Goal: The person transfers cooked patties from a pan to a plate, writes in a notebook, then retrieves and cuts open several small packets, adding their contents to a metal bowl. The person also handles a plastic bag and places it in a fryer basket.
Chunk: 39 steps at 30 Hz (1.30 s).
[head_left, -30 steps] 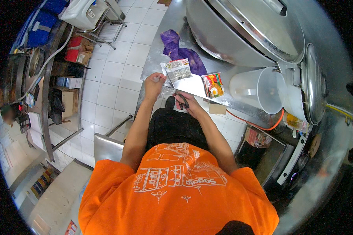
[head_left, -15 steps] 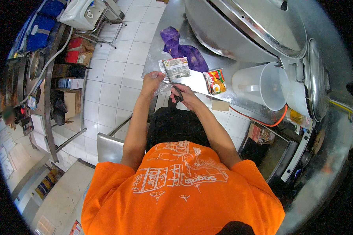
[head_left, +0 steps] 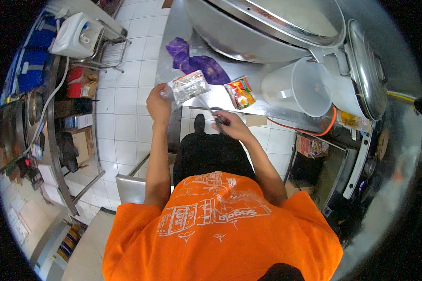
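My left hand (head_left: 158,104) pinches the edge of a clear plastic wrapper (head_left: 167,92). Next to those fingers lies a silver-and-white instant-noodle packet (head_left: 190,86), tilted, at the table's near edge; it seems to be attached to the wrapper. In my right hand (head_left: 231,124) are dark-handled scissors (head_left: 215,116), their blades pointing up and left towards the packet's lower edge. I cannot tell whether the blade tips touch it. A red, yellow and green noodle packet (head_left: 240,93) rests on the metal table just right of it.
Behind the packets is a crumpled purple cloth (head_left: 199,63). A large steel pot (head_left: 248,42) fills the back of the table (head_left: 267,110). A translucent plastic jug (head_left: 297,87) lies on the right, by an orange hose (head_left: 326,133). Leftward, a white jerrycan (head_left: 72,38) sits on a metal-framed chair.
My left hand has moved left with the wrapper, and the silver packet has tilted. My right hand has drawn the scissors down and away from the wrapper. The whole view has shifted a little.
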Tool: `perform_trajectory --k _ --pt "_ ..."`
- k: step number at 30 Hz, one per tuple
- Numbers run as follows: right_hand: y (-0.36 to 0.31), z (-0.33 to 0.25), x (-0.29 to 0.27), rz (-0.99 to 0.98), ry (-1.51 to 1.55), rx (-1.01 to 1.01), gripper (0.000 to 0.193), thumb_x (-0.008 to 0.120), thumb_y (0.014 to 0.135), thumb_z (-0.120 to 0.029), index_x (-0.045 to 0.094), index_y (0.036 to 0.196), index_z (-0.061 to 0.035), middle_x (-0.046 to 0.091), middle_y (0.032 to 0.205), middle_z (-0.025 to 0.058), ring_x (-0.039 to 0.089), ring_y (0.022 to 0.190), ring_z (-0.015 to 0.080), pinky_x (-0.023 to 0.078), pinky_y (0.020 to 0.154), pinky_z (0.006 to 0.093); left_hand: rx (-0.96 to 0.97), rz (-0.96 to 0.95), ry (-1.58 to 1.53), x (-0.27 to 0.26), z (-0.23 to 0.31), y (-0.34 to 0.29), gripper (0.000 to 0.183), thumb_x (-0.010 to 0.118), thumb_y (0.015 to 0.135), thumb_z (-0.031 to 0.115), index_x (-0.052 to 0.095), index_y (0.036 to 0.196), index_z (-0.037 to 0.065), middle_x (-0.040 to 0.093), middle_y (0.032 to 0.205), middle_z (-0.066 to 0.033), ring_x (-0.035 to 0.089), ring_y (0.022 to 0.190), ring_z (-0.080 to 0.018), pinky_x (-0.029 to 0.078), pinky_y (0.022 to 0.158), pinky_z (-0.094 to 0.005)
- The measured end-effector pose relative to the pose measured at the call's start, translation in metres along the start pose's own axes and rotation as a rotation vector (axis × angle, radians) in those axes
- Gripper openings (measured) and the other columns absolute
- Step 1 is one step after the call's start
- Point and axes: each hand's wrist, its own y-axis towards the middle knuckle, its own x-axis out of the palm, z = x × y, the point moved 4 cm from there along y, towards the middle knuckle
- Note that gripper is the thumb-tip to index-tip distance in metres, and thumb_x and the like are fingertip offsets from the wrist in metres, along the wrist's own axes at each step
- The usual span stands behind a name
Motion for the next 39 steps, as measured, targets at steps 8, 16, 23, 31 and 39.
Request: perform_trajectory --k 8,16,23,31,39 --pt "-0.042 0.102 -0.054 0.593 0.216 0.093 0.053 0.085 0.089 -0.028 0.067 0.127 0.0031 0.054 0.078 -0.0057 0.047 0.069 0.0071 0.04 0.062 0.0244 0.191 -0.657 0.236 0.191 0.116 0.012 0.024 0.065 0.091 0.024 0.08 0.105 0.012 0.075 0.111 -0.0188 0.071 0.108 -0.0381 0.056 0.096 -0.0482" --pt "-0.039 0.122 -0.073 0.609 0.139 0.057 0.053 0.083 0.09 -0.027 0.065 0.13 0.0021 0.061 0.083 -0.0007 0.053 0.075 0.0092 0.045 0.066 0.0265 -0.004 -0.798 -0.193 0.201 0.091 -0.009 0.029 0.068 0.091 0.021 0.074 0.104 -0.003 0.073 0.106 -0.026 0.071 0.104 -0.0409 0.055 0.091 -0.0467" --pt "-0.101 0.08 -0.031 0.363 0.464 0.105 0.043 0.074 0.098 -0.03 0.064 0.13 -0.0023 0.059 0.088 -0.0035 0.055 0.08 0.0055 0.046 0.074 0.0221 0.181 -0.552 -0.194 0.159 0.104 -0.01 0.019 0.072 0.092 0.02 0.074 0.099 0.002 0.074 0.089 -0.0206 0.073 0.086 -0.0311 0.054 0.078 -0.0404" --pt "-0.065 0.045 -0.016 0.099 0.923 0.039 0.046 0.064 0.104 -0.043 0.066 0.125 -0.0028 0.064 0.083 0.0025 0.06 0.074 0.0125 0.045 0.066 0.0269 0.0 -0.636 -0.24 0.143 0.108 -0.02 0.019 0.077 0.09 0.022 0.075 0.094 0.004 0.075 0.081 -0.0153 0.071 0.075 -0.0237 0.053 0.074 -0.0385" --pt "-0.036 0.045 -0.016 0.042 0.918 0.048 0.05 0.069 0.101 -0.042 0.064 0.128 -0.0007 0.063 0.086 0.0023 0.062 0.075 0.0138 0.048 0.066 0.0295 0.019 -0.68 -0.068 0.13 0.106 -0.016 0.027 0.079 0.087 0.025 0.075 0.1 0.002 0.075 0.088 -0.0199 0.072 0.082 -0.0271 0.054 0.079 -0.0403"
